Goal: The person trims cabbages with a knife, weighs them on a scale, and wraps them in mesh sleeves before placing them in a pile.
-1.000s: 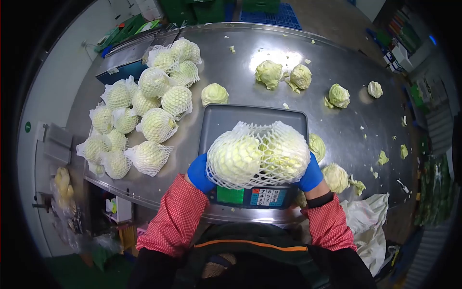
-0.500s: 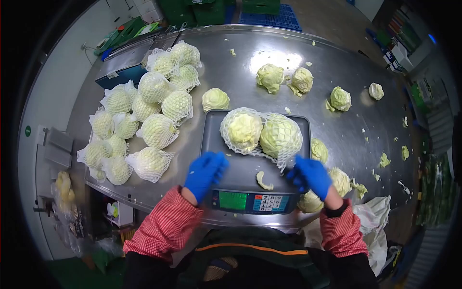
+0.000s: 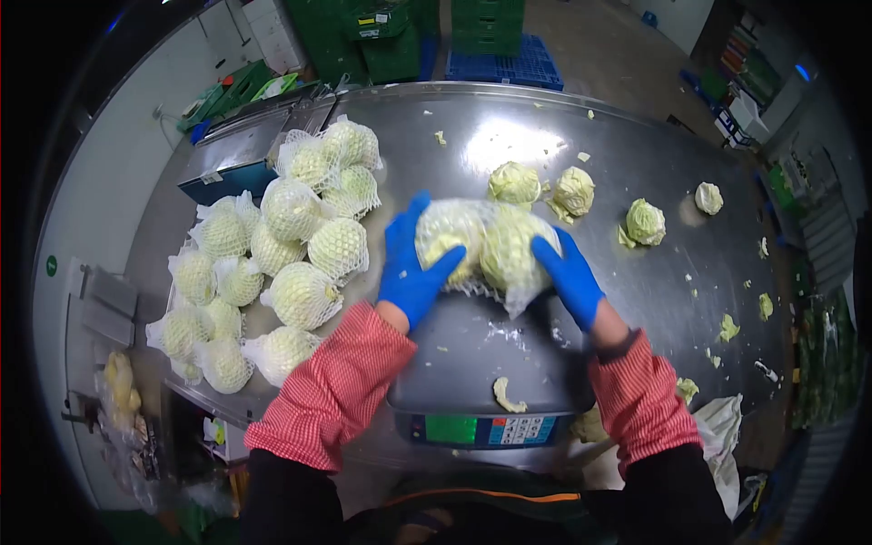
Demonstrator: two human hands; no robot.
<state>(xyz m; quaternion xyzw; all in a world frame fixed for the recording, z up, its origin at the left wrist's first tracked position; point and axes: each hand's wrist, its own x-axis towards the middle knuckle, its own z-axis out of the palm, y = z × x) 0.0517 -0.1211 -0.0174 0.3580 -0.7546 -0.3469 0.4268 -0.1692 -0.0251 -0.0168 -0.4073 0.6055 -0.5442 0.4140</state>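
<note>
White mesh net bag of two pale green cabbages [image 3: 486,245] is being gripped from both sides. Left hand [image 3: 413,268], blue-gloved, is being pressed against the bag's left side, fingers spread upward and thumb wrapped across the front. Right hand [image 3: 568,277], also blue-gloved, is being clamped on the bag's right side. Both hands are closed on the net.

The bag is being held at the far edge of the grey flat-topped weighing scale [image 3: 490,350], which is sitting at the near edge of the stainless steel tabletop [image 3: 654,300]. Whether the bag is resting on the platter or being held clear of it cannot be told.

A pale cabbage leaf scrap [image 3: 507,397] is lying on the platter near the keypad end.

Pile of single cabbages in white mesh nets [image 3: 291,245] is being kept along the left edge. Loose unwrapped cabbage heads [image 3: 574,191] are lying toward the far edge, just beyond the bag.
</note>
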